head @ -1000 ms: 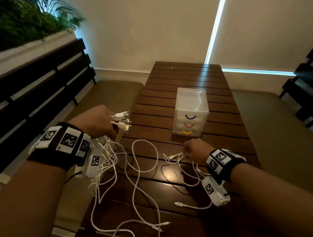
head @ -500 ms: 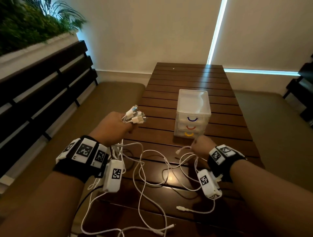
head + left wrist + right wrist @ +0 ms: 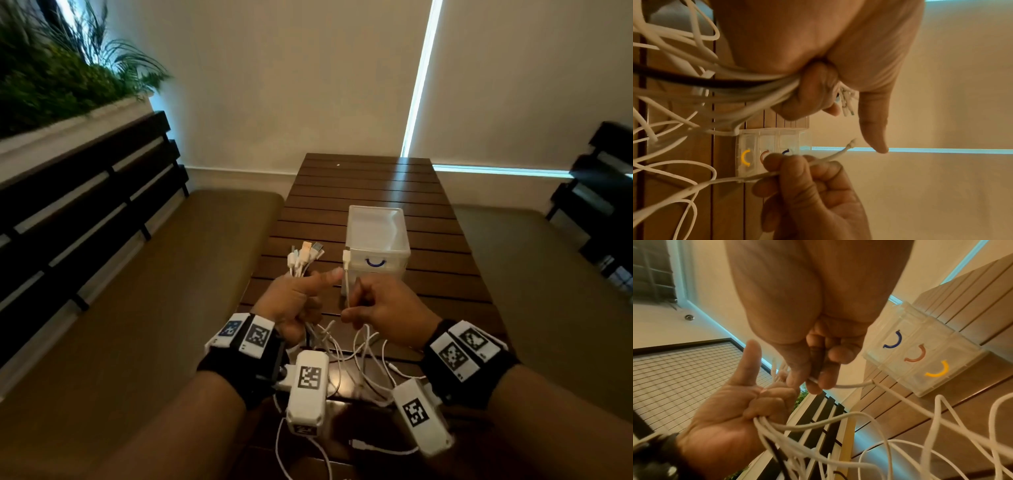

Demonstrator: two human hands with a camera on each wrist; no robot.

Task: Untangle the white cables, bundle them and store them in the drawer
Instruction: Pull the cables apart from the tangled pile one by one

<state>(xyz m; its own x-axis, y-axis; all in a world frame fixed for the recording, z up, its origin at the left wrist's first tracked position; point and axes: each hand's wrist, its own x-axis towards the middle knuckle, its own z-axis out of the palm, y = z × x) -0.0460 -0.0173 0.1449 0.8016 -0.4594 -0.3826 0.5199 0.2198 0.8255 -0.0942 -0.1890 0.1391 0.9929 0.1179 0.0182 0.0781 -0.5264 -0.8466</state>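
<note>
My left hand [image 3: 298, 301] grips a bunch of white cable ends [image 3: 305, 257] that stick up above the fist, thumb stretched toward the right hand. In the left wrist view the fingers [image 3: 813, 91] curl round several white cables [image 3: 735, 91]. My right hand [image 3: 380, 308] pinches one more white cable [image 3: 347, 274] upright, its connector just beside the left thumb. The right wrist view has that single cable [image 3: 849, 385] held between thumb and fingers. Loose loops [image 3: 359, 359] hang from both hands to the table. The clear drawer unit [image 3: 376, 240] stands behind, all its drawers closed.
The slatted wooden table [image 3: 363, 185] runs away from me, with padded benches [image 3: 171, 274] on both sides. A dark slatted backrest [image 3: 85, 192] and a planter line the left. One cable end [image 3: 363, 445] lies near the table's front edge.
Both hands have risen off the table and come together. The right hand lifted its cable end up beside the left hand's bunch, and the head view tilted upward.
</note>
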